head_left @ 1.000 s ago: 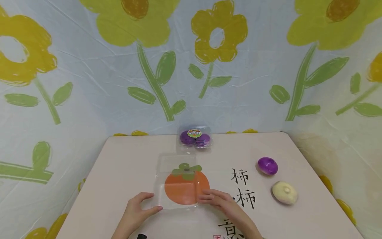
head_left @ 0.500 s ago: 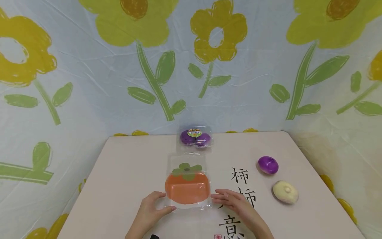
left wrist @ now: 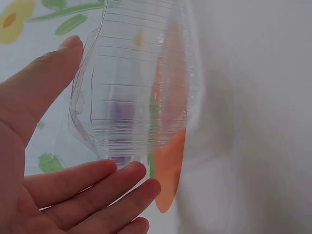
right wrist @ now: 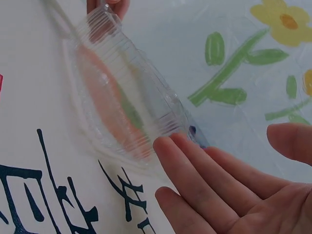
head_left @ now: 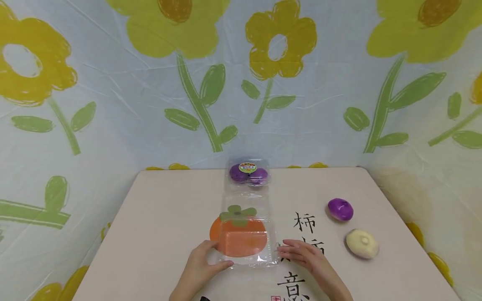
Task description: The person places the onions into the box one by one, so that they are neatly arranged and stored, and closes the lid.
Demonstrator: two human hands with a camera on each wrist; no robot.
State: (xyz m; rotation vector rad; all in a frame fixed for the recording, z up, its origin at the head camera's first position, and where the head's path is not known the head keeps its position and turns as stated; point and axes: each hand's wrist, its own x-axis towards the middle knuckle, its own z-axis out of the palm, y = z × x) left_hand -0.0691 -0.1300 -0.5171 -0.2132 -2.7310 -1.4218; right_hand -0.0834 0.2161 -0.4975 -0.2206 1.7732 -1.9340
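A clear plastic clamshell box (head_left: 246, 240) lies with its lid (head_left: 246, 205) folded back, over the orange persimmon print on the table. My left hand (head_left: 201, 265) is at its left side, fingers spread and fairly straight; in the left wrist view, the thumb (left wrist: 73, 44) lies along the rim and the fingertips reach the box's corner. My right hand (head_left: 308, 259) is by the right side with fingers extended; in the right wrist view, the fingertips (right wrist: 163, 144) come close to the box's end, and contact is hard to tell.
Behind the box stands a second clear box (head_left: 248, 171) with purple vegetables inside and a label on top. A purple onion-like vegetable (head_left: 340, 209) and a pale cream one (head_left: 362, 243) lie at the right. A flowered cloth (head_left: 150, 83) hangs behind the table.
The open box has slid to the right across the persimmon print, with my left hand following its left side. My right hand has also shifted right. The vegetables have stayed in place.
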